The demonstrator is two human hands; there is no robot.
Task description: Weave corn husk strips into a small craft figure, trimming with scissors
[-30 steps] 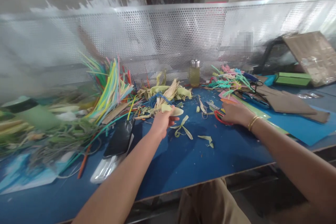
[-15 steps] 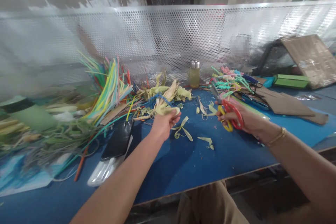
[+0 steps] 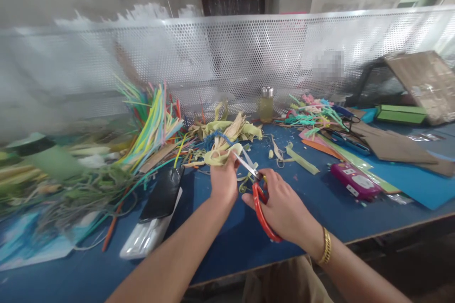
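Observation:
My left hand (image 3: 224,177) is closed on a pale green corn husk strip (image 3: 217,157), which curls over the fingers. In my right hand (image 3: 284,208) is a pair of scissors (image 3: 261,213) with red and yellow handles. The parted blades point up and left, right beside the husk at my left fingertips; whether they touch it I cannot tell. Behind my left hand lies a heap of dry and green husks (image 3: 234,128) with some blue strands. A loose husk strip (image 3: 302,160) rests on the table to the right.
A black phone (image 3: 161,194) lies left of my left arm. Bundled colored strips (image 3: 152,123) and tangled fibers (image 3: 99,199) spread over the left side. At the back stands a glass jar (image 3: 266,106). A purple case (image 3: 355,181) and cardboard (image 3: 398,147) lie to the right.
My right hand has swung left and down with the scissors, bringing the blades to the husk in my left hand. The purple case, previously covered by my right hand, is now visible.

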